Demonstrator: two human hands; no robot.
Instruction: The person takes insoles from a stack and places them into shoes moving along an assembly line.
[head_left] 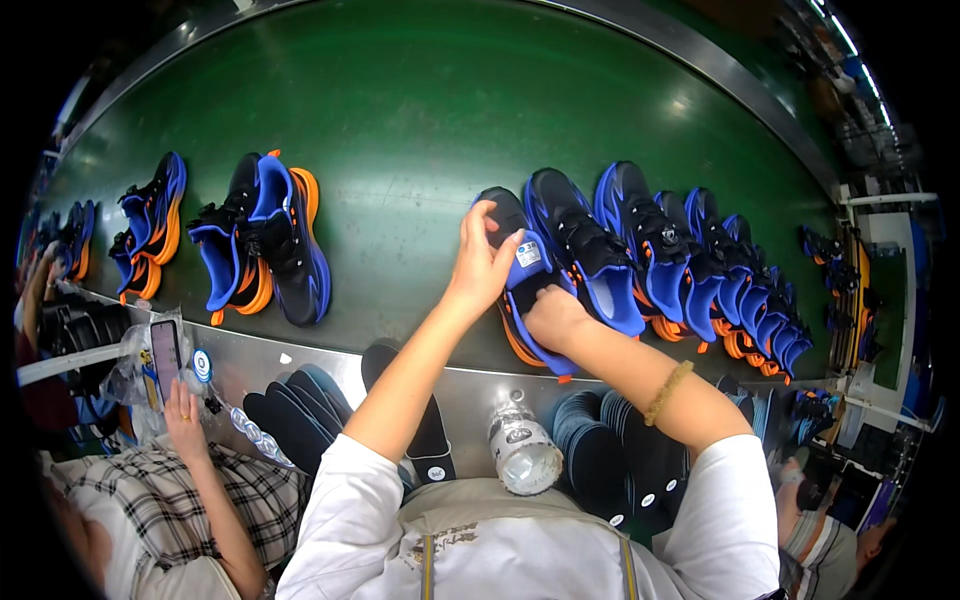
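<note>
A black and blue sneaker with an orange sole edge lies on the green work surface, toe pointing away from me. My left hand grips its upper at the left side, the thumb against the blue tongue, which bears a white label. My right hand reaches into the shoe's opening from the heel side; its fingers are hidden inside. Touching or very near on the right stands another sneaker of the same colours.
Several matching sneakers run in a row to the right; more, including a pair, stand left. Along the metal edge are dark insole stacks and a clear plastic bottle. At left, a co-worker's hand is by a phone.
</note>
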